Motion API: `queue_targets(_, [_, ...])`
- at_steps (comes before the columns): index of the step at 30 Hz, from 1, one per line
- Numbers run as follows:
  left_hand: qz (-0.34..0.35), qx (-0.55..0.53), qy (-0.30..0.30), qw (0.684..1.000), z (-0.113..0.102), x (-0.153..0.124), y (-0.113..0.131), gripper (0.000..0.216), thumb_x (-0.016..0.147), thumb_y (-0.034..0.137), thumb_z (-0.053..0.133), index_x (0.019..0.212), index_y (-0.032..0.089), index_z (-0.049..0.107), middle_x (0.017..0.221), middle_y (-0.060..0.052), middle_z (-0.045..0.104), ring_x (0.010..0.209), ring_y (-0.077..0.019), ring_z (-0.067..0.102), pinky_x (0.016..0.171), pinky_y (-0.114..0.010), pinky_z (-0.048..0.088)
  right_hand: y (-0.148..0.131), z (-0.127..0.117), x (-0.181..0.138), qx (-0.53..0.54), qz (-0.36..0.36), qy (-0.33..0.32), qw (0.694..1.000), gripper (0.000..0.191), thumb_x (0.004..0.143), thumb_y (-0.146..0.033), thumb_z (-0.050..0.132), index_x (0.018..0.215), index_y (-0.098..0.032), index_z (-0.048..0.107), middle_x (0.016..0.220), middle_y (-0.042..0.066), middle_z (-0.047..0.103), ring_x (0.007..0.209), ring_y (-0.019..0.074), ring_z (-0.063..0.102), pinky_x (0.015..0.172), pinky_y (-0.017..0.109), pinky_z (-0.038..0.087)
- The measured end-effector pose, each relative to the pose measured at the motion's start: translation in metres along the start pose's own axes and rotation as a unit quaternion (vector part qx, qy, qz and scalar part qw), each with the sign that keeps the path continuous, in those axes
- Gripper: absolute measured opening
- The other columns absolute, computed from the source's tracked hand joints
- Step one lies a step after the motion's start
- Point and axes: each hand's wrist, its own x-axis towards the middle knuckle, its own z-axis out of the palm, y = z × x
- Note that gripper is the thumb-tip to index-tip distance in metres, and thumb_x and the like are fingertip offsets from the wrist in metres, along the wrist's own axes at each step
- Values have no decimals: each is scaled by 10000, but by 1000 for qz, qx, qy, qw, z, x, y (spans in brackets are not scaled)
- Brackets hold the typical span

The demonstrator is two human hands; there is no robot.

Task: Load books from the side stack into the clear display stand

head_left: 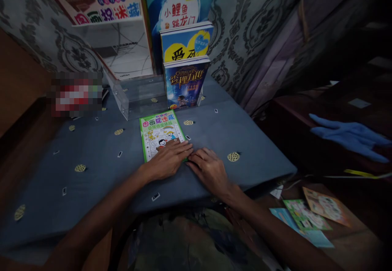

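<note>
A green-bordered picture book (161,134) lies flat on the cloth-covered table (101,177), its cover up, tilted slightly to the left. My left hand (170,158) rests across the lower part of the cover, palm down, fingers stretched toward the right edge. At the book's lower right corner, my right hand (210,169) has its fingers curled in, pinching at the corner beside my left fingertips. The corner itself is mostly hidden by my fingers.
A clear acrylic rack (122,101) behind holds several upright books, including a dark blue book (186,85) in front. A blurred-out red item (75,96) is at left. On the right lie a blue glove (349,136) and, lower down, several booklets (306,213).
</note>
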Motion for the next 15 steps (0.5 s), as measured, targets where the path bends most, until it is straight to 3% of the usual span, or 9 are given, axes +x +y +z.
queue_targets(6, [2,-6,-3,1000,1,-1,2,499,996,134,367,1492,158,418,1552,-93,480,1503,-188,339,1239,-452,288,-7,-6,-8,-8,-2,12,1000,204,995,-214,532,998,-213,736,946,77,769,867,246,678,761,401,556])
queue_targets(15, [5,-6,-20,1000,-3,-4,10,480,1031,177,338,1507,216,389,1579,-55,445,1514,-177,313,1244,-445,274,-5,-5,-26,81,-4,42,996,245,983,-167,523,1084,-229,737,1122,103,767,1084,267,702,891,463,622])
